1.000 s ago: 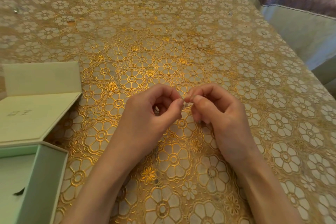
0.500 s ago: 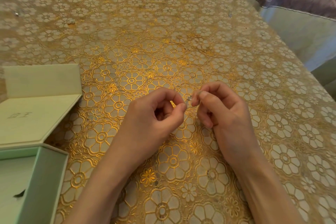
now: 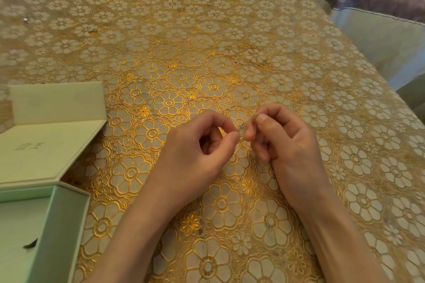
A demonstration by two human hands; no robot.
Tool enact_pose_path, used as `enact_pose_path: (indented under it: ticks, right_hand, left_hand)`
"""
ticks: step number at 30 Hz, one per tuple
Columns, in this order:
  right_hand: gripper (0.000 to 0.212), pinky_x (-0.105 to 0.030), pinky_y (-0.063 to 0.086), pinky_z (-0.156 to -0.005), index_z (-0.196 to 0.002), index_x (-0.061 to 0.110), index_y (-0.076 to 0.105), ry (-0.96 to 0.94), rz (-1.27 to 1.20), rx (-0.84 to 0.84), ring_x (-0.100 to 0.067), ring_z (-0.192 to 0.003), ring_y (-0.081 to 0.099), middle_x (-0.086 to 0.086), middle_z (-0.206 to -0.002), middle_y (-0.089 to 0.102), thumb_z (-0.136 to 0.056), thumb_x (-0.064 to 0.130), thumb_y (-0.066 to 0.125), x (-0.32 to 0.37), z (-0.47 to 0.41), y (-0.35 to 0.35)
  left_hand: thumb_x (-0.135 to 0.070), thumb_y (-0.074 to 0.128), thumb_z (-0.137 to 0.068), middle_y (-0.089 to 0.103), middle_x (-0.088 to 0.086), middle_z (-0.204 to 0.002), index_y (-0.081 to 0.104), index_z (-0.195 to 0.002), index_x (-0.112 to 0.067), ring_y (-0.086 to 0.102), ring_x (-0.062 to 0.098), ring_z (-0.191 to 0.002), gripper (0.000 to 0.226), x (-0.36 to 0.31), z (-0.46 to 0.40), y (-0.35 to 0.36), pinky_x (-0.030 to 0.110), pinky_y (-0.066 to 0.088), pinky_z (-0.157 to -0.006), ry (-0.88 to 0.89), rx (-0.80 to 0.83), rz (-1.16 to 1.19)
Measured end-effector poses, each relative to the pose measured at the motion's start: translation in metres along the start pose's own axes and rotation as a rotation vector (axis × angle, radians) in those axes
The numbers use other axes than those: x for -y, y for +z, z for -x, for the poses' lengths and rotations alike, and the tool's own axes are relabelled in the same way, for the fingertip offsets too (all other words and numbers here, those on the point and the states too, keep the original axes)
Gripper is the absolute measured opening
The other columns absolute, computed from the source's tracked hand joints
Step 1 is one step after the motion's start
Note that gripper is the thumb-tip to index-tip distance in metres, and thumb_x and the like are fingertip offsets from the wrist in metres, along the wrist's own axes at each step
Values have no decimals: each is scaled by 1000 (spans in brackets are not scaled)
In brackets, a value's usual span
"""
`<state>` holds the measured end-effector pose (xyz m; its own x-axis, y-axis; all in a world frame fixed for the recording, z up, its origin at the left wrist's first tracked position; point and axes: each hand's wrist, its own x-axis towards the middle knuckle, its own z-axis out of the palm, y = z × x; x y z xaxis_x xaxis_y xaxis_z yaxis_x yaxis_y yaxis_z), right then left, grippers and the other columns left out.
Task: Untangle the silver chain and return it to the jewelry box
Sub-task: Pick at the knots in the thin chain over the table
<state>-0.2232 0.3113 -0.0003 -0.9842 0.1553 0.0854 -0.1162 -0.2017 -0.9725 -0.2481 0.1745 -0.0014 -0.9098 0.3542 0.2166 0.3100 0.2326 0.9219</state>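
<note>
The open lid of the jewelry box bears faint embossed marks, too blurred to read.

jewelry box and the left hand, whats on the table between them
Only bare gold flower-patterned tablecloth shows between the jewelry box and the left hand in the head view.

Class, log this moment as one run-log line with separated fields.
left hand: pinches silver chain | right hand: pinches silver chain | jewelry box: open, left of hands | stage: untangling
</note>
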Motion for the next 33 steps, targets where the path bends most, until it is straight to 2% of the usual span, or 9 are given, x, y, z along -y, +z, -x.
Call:
enact_pose_path:
  ticks: [6,11,13,15,21,25,28,30,33]
  right_hand:
    - [7,-12,31,-40,-78,14,50,-1,-4,-26,-6,-40,35,6,-57,58,-84,16,47,0,0,0]
    - [7,-13,30,-40,-76,15,51,4,-19,-40,-6,-40,35,7,-55,55,-83,17,49,-1,0,0]
    - [8,-14,30,-40,-75,16,52,2,-12,-47,-6,-41,35,7,-54,53,-82,17,49,-1,0,0]
    - [7,-13,29,-39,-74,15,52,2,-13,-55,-5,-42,35,8,-52,50,-81,15,50,-1,1,0]
    - [9,-19,26,-42,-69,18,55,-35,172,-33,-5,-45,32,10,-51,43,-77,17,54,-3,3,3]
    - [12,-21,24,-42,-67,22,57,-23,166,-46,-6,-46,30,10,-53,44,-78,18,54,-5,2,3]
    - [12,-18,24,-41,-68,23,57,-30,183,-46,-5,-45,30,12,-49,43,-79,19,54,-6,2,3]
    - [9,-15,26,-42,-70,21,56,-38,217,-43,-2,-44,31,12,-47,44,-79,21,54,-6,2,5]
    - [8,-13,27,-42,-72,21,55,-44,252,-39,-2,-42,32,12,-45,43,-79,23,54,-7,2,6]
  left_hand:
    - [-42,61,-75,34,-10,-51,62,-74,-25,30,4,-46,17,1,1,-2,12,25,-47,31,-7,-23]
    - [-31,63,-75,36,-12,-44,64,-70,-29,28,3,-44,6,-3,0,-2,10,20,-45,10,-29,-24]
    - [-29,64,-75,31,-5,-47,65,-69,-24,27,5,-47,8,-3,-1,-4,17,22,-45,-2,-65,47]
    - [-26,64,-76,38,12,-53,65,-69,-18,32,9,-50,10,-5,-1,-7,20,25,-46,-5,-93,111]
    - [-29,64,-71,60,-9,-63,64,-64,-27,52,3,-63,7,-3,-3,-13,10,38,-56,-67,-157,317]
    - [-30,56,-67,66,-5,-66,62,-59,-26,54,13,-72,10,-1,-4,-16,18,38,-59,-110,-151,498]
    - [-17,47,-71,67,3,-65,56,-54,-23,54,15,-65,20,-5,-6,-16,20,38,-55,-161,-175,651]
    - [-15,40,-73,68,9,-66,50,-56,-17,56,17,-62,19,-5,-7,-16,20,39,-53,-169,-186,739]
    - [-16,39,-77,69,12,-66,53,-54,-19,62,22,-62,27,-5,-8,-16,20,44,-52,-180,-205,836]
